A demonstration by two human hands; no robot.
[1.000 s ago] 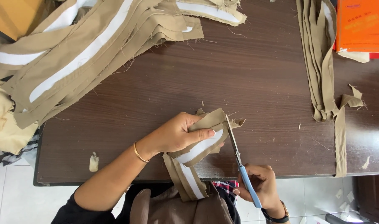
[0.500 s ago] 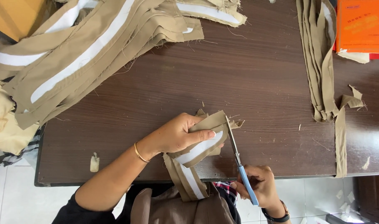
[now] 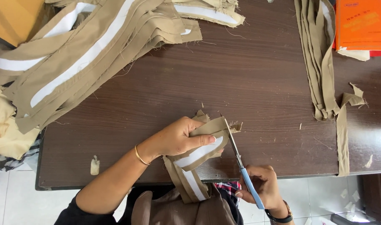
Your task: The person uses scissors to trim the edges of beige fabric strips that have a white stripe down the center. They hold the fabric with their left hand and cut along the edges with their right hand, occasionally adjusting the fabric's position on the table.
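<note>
My left hand (image 3: 178,137) pins a folded khaki fabric strip with a white stripe (image 3: 201,152) against the near edge of the dark wooden table (image 3: 249,75). The strip hangs over the table edge toward my lap. My right hand (image 3: 261,187) grips blue-handled scissors (image 3: 240,160), whose blades run along the right edge of the strip beside my left fingertips. Small frayed offcuts lie just past the blade tips.
A big pile of khaki strips with white stripes (image 3: 86,54) covers the table's far left. A stack of narrow khaki strips (image 3: 319,62) lies at the right, beside an orange booklet (image 3: 361,25). A small scrap (image 3: 94,165) sits at the near left edge.
The scissors have shifted slightly along the strip's right edge, and my right hand has risen a little; my left hand still holds the strip in the same place.
</note>
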